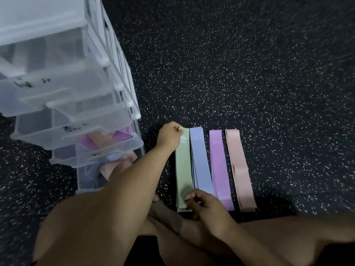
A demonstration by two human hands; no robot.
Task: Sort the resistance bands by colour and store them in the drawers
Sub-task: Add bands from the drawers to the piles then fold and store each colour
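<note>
Bands lie on the floor (249,73) in four stacks: green bands (183,169), blue bands (200,162), purple bands (219,166), pink bands (239,166). The left grip (170,136) pinches the far end of the green bands; the right grip (203,203), fingers curled, holds their near end.

Four flat stacks of resistance bands lie side by side on the dark speckled floor (249,73), running away from the person. From left to right they are green bands (183,169), blue bands (200,162), purple bands (219,166) and pink bands (239,166). The stacks sit close together, with narrow strips of floor between them.

The left hand (170,135) pinches the far end of the green bands. The right hand (203,203) holds their near end with curled fingers.

At the left stands a clear plastic drawer unit (119,60) with several drawers pulled out. One open drawer (107,139) holds loose pink, orange and purple bands. The lowest drawer (92,175) holds blue and pink ones.
</note>
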